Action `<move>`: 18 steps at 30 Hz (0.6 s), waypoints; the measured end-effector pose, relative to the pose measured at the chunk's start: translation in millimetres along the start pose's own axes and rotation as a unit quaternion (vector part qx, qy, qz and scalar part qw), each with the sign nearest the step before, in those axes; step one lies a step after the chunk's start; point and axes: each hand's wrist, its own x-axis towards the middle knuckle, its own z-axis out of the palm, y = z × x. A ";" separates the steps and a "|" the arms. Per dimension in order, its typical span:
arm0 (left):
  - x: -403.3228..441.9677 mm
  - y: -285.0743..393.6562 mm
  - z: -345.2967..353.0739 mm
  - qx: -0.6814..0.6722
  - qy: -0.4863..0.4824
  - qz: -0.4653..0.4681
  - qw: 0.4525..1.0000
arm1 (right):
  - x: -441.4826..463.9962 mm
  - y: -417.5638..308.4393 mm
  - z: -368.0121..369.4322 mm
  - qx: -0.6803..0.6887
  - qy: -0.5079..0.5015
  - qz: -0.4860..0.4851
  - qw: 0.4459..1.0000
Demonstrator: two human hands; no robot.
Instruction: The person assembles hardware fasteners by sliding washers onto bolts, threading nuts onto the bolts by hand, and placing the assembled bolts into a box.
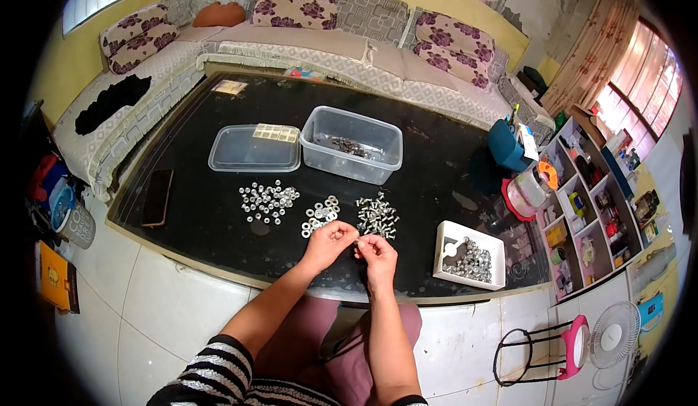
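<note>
My left hand (329, 246) and my right hand (377, 253) meet above the near edge of the black table, fingertips pinched together. Whatever small piece they hold between them is too small to make out. Just beyond my left hand lies a pile of flat washers (320, 215), partly covered by it. Silver screws (376, 215) form a heap just past my right hand. Further left is a spread of small nuts (267, 201). To the right, a white box (440, 260) contains many small metal parts (472, 260).
A clear plastic tub (352, 162) with dark metal pieces stands mid-table, its lid (251, 160) beside it. A phone (158, 197) lies at left. A blue container (509, 146) and a jar with an orange lid (531, 188) stand at right, near a shelf unit (589, 202).
</note>
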 end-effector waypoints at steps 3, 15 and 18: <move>-4.1 11.3 -0.8 -0.111 -0.040 0.021 0.993 | -0.2 -1.5 -0.3 0.008 0.004 -0.001 1.000; 0.5 2.8 -2.9 0.006 0.019 -0.037 0.999 | -0.6 -1.5 0.3 0.003 0.007 0.000 1.000; 0.6 -2.2 -3.6 -0.034 0.014 -0.018 0.999 | -1.0 -3.6 0.2 0.009 0.017 0.001 1.000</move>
